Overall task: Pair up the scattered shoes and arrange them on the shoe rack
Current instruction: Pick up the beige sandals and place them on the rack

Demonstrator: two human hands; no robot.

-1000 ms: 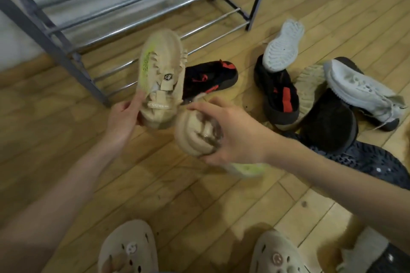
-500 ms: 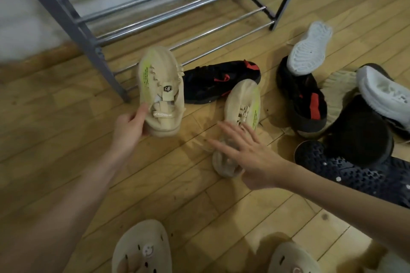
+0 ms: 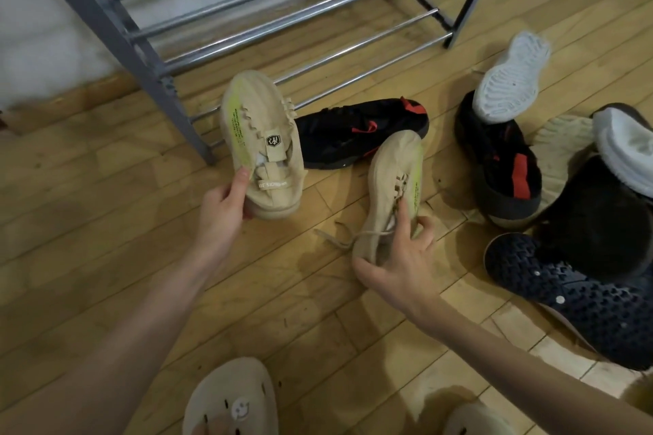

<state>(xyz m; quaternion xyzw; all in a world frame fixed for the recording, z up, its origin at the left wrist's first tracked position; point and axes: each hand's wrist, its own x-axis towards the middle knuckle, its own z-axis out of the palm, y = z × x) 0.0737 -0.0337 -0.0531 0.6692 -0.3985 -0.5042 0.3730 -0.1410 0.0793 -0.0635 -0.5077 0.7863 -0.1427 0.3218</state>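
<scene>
Both forearms are bare, with no sleeves, watch or rings showing. The feet wear beige perforated clogs (one carries a round smiley charm).

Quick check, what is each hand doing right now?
Left hand: grips a beige sneaker, lifted.
Right hand: fingers curled round the other beige sneaker on the floor.
</scene>
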